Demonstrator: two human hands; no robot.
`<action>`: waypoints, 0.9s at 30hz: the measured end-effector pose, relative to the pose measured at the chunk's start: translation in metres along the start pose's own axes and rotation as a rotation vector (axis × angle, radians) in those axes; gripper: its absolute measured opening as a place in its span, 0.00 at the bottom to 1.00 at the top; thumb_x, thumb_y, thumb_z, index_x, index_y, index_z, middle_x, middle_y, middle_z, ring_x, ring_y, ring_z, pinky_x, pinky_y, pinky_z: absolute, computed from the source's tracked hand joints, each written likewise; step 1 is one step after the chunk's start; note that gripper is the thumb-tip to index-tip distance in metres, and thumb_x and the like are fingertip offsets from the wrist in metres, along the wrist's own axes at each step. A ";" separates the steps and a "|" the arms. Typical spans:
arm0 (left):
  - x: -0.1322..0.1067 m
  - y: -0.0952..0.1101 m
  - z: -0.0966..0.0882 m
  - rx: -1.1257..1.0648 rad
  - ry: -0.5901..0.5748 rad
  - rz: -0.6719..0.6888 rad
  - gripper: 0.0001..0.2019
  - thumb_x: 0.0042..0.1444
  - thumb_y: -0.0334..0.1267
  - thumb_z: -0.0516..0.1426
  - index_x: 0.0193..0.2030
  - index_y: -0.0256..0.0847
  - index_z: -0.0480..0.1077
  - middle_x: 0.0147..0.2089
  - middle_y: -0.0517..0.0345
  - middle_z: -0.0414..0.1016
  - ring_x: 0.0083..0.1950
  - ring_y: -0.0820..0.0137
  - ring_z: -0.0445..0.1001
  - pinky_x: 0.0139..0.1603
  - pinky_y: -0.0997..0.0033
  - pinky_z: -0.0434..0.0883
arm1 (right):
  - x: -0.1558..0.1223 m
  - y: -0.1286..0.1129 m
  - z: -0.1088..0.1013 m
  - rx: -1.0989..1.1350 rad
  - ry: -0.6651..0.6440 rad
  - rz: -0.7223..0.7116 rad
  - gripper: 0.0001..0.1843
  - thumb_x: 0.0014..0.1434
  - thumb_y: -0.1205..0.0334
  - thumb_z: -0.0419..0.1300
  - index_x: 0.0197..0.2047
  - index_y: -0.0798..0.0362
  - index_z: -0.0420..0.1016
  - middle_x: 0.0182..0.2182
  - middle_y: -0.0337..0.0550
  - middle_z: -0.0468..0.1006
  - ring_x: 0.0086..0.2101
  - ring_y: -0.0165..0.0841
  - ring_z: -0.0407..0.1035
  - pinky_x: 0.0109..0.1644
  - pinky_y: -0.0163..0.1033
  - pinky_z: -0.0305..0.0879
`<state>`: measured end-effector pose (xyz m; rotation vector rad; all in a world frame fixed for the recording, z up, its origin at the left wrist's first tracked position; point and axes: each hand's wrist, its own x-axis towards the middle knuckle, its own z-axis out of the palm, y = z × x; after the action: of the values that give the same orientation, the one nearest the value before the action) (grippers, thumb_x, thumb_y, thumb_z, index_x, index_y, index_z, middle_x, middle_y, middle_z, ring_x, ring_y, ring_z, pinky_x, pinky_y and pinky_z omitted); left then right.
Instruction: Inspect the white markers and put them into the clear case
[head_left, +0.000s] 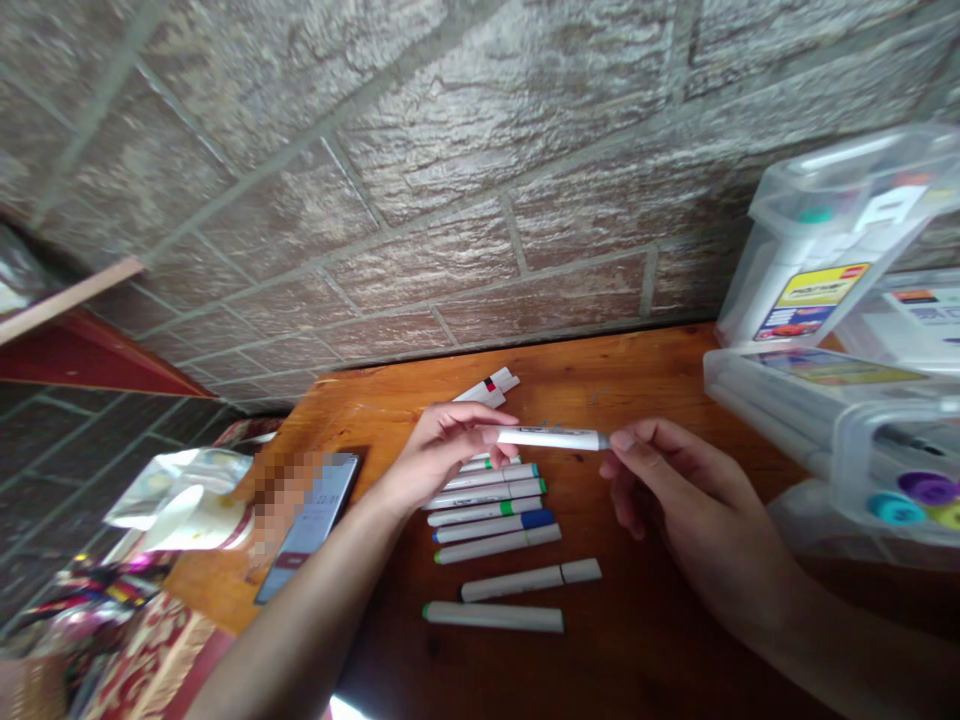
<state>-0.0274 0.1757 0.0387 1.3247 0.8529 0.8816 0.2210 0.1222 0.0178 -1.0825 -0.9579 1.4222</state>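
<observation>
A white marker (553, 438) is held level above the wooden table, between my two hands. My left hand (457, 445) pinches its left end. At the grey right end, my right hand (667, 480) grips with thumb and fingertips, the other fingers curled. Whether the grey end is a cap or a bare tip, I cannot tell. Below and beside my left hand lies a column of several white markers (499, 555) with green, blue and black ends. Beyond that hand are more white markers (487, 388), one with a red and black band, partly hidden by the fingers.
Clear plastic marker boxes, one upright (806, 260) and one lying open (832, 420), stand at the right of the table (630, 370). On the left are a phone (311, 525), a white cup (191, 518) and a heap of pens (82, 610). A stone-patterned wall (450, 200) rises behind.
</observation>
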 end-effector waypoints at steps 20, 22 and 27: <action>0.000 0.003 0.007 0.171 0.068 0.019 0.14 0.54 0.39 0.71 0.45 0.33 0.82 0.31 0.51 0.85 0.27 0.72 0.78 0.30 0.75 0.74 | 0.002 0.002 0.000 0.000 0.025 0.028 0.21 0.62 0.46 0.67 0.27 0.52 0.73 0.17 0.36 0.73 0.17 0.26 0.65 0.18 0.29 0.60; 0.000 0.004 0.007 0.190 0.064 0.019 0.14 0.53 0.38 0.72 0.44 0.33 0.82 0.32 0.52 0.85 0.27 0.73 0.77 0.30 0.75 0.74 | 0.002 0.002 0.000 -0.007 0.032 0.028 0.21 0.62 0.45 0.67 0.27 0.52 0.72 0.17 0.36 0.73 0.17 0.27 0.65 0.18 0.29 0.60; -0.002 0.006 0.009 0.206 0.068 0.011 0.12 0.53 0.36 0.72 0.43 0.33 0.82 0.32 0.52 0.85 0.27 0.74 0.77 0.29 0.77 0.73 | 0.003 0.001 0.000 -0.006 0.038 0.025 0.21 0.61 0.45 0.68 0.27 0.52 0.73 0.18 0.36 0.73 0.17 0.27 0.65 0.18 0.29 0.60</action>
<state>-0.0209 0.1703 0.0451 1.4850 1.0116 0.8689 0.2208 0.1250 0.0166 -1.1262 -0.9251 1.4149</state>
